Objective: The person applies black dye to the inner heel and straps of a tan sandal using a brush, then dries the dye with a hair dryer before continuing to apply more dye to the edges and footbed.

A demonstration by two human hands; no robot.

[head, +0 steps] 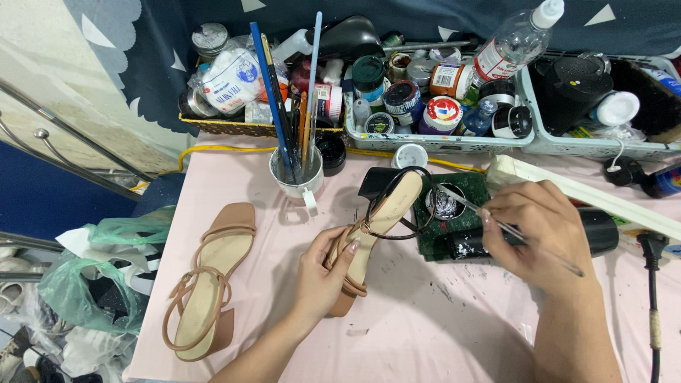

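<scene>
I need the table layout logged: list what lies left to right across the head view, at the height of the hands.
Green plastic bags → tan sandal lying on the table → left hand holding a second sandal → open paint pot → right hand holding a thin brush → black cable.

Sandal (pixel 369 234) smooth matt tan leather-like; brush (pixel 511 230) thin metal handle; table (pixel 425 333) pink matt cloth.

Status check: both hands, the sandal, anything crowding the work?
Left hand grips tan sandal at the toe. Right hand holds thin brush, tip in the open paint jar. Second sandal lies apart, left; brush cup behind.
</scene>
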